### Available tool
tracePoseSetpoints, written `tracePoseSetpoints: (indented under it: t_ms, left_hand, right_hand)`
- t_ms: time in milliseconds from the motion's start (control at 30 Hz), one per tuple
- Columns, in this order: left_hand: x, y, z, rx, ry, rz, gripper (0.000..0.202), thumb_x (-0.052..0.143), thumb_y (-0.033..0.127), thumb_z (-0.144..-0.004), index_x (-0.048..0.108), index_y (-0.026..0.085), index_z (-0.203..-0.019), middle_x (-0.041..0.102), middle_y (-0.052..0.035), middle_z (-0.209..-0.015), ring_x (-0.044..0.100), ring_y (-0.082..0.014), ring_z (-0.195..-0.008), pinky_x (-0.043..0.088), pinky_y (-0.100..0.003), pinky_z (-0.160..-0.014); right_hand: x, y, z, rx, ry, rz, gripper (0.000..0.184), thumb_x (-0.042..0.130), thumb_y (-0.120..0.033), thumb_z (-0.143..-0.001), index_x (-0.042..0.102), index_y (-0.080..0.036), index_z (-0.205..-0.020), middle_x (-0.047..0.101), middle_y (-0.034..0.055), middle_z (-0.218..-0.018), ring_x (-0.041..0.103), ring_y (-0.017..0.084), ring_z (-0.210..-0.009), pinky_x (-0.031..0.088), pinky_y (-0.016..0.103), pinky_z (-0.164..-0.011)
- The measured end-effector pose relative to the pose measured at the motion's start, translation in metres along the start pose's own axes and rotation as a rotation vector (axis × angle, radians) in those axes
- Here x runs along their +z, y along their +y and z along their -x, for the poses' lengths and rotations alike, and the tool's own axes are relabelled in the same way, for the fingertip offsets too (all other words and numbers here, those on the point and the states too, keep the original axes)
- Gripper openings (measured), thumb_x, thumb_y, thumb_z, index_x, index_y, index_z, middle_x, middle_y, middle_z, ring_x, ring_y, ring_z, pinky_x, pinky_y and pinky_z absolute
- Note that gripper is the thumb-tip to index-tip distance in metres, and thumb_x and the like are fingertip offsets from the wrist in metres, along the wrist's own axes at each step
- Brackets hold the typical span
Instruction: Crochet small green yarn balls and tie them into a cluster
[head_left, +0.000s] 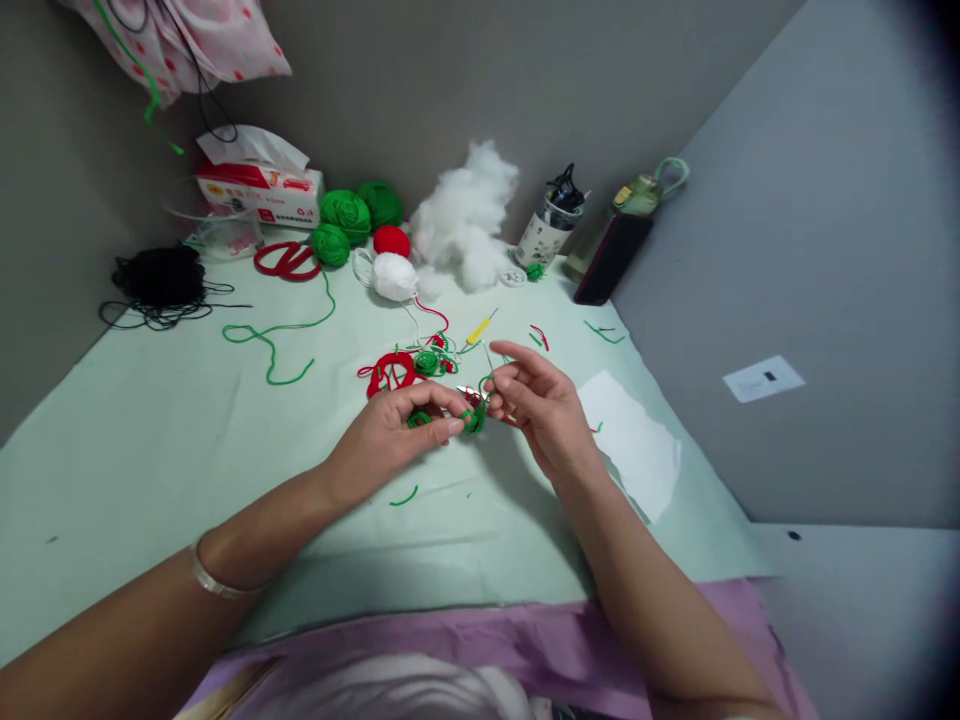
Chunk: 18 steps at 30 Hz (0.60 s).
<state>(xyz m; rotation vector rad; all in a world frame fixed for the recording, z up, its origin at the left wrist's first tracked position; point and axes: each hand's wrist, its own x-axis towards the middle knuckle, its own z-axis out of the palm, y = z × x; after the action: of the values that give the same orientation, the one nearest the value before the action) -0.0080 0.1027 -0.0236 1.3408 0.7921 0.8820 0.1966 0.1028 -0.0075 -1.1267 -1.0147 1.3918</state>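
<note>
Beyond the fingers, blurry-lettered tissue box

No full word can be read with certainty. Beyond the left hand, off to its left, a red and white tissue pack carries rows of printed characters, too small and blurred to make out. Well to the right of the right hand, a white card on the wall bears faint marks and a small dark rectangle, its print illegible. Farther beyond the right hand, the cup has a pale label with grey printed shapes; any lettering there is unreadable.
</note>
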Motion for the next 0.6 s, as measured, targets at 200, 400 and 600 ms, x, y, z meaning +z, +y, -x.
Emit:
tracePoseSetpoints:
  t_ms: [200,400,600]
  left_hand:
    - [-0.0013,-0.0024,-0.0006,-0.055,-0.012,-0.021,0.019,0.069,0.035,-0.088,0.074,0.019,-0.097,0.07,-0.0043,-0.102,0.059,-0.0165,-0.084,0.048,-0.03,-0.077]
    - [-0.0015,-0.0018,-0.0022,-0.079,0.017,-0.043,0.019,0.067,0.035,-0.089,0.073,0.018,-0.096,0.069,-0.0037,-0.1,0.058,-0.0141,-0.078,0.046,-0.029,-0.075]
    - [-0.0018,-0.0007,-0.0018,-0.057,0.023,-0.039,0.018,0.067,0.034,-0.089,0.074,0.019,-0.094,0.069,-0.0031,-0.097,0.057,-0.0144,-0.081,0.047,-0.029,-0.076]
  right_hand:
    - [0.0012,-0.0045,0.0009,0.054,-0.005,-0.079,0.021,0.085,-0.028,-0.072,0.077,-0.02,-0.089,0.073,-0.0005,-0.076,0.062,0.009,-0.06,0.052,0.023,-0.062]
    - [0.0024,-0.0031,0.0008,0.086,-0.038,-0.1,0.032,0.087,-0.026,-0.07,0.079,-0.022,-0.101,0.073,-0.0017,-0.077,0.063,0.008,-0.063,0.053,0.023,-0.068]
    - [0.0002,-0.0002,-0.0022,0.149,-0.058,-0.123,0.025,0.089,-0.026,-0.067,0.079,-0.019,-0.088,0.074,0.0,-0.079,0.063,0.008,-0.064,0.052,0.021,-0.067]
